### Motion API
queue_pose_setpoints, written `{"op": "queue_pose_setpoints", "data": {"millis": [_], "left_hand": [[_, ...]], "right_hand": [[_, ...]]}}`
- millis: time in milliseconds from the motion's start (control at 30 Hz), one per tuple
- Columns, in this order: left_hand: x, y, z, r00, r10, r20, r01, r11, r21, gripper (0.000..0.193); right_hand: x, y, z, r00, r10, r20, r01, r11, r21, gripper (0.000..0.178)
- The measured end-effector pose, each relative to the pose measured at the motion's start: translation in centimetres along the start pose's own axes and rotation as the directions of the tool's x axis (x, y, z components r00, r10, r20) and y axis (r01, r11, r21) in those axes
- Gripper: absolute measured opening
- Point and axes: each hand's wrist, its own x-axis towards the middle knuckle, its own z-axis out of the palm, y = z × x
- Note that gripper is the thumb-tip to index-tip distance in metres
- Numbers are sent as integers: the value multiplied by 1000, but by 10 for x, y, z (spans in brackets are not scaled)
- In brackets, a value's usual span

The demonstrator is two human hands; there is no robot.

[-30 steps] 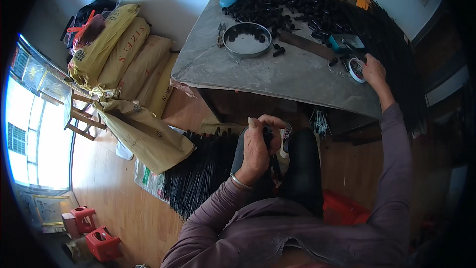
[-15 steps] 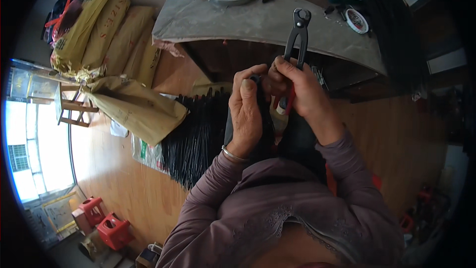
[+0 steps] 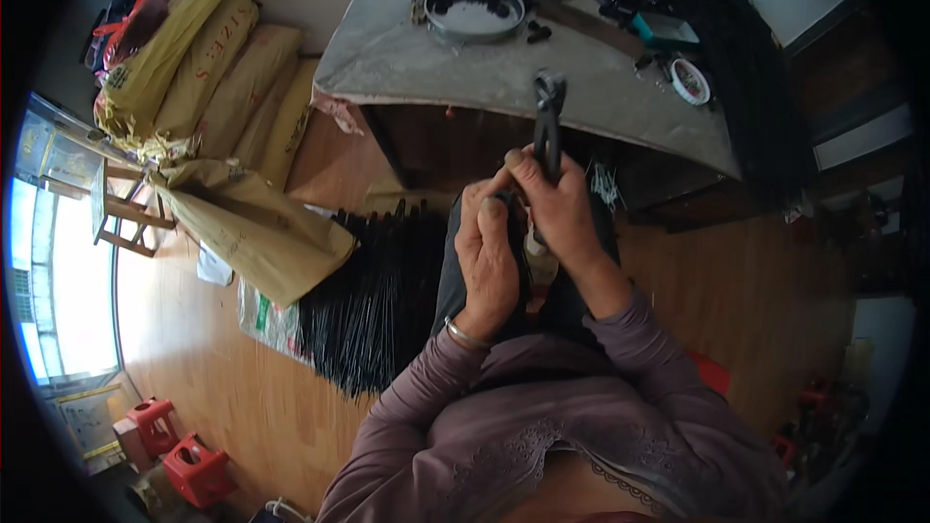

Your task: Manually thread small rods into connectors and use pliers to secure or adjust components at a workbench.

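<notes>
Left hand: curled narrow around a dark piece, mostly hidden by fingers; exact shape, cannot tell.
Right hand: wrapped around pliers, head upward before the table edge.
Pliers head: best angled away from fingertips (safer for bare skin).
Dark piece: best held firmly, end exposed, between close-set hands.
White dish: on the table's right, small bits inside (best picked singly).
</notes>
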Motion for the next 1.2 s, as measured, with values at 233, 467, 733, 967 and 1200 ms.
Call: {"op": "queue_pose_setpoints", "data": {"millis": [233, 467, 733, 967, 1200], "left_hand": [[-3, -4, 1, 997, -75, -10, 74, 993, -92, 42], [-6, -9, -2, 990, -135, -30, 122, 957, -261, 40], [3, -11, -10, 989, -109, 104, 125, 979, -164, 44], [9, -12, -7, 978, -158, 138, 190, 946, -263, 47], [11, -10, -8, 970, -184, 156, 224, 930, -292, 48]], "right_hand": [[5, 8, 1, 898, -440, -9, 388, 801, -456, 18], [3, -2, -6, 765, -619, 177, 611, 610, -505, 18], [2, 1, -25, 977, -164, 140, 187, 967, -174, 18], [-12, -9, -29, 939, 26, 342, -51, 997, 64, 23], [-11, -12, -27, 925, -14, 380, -7, 999, 53, 22]]}}
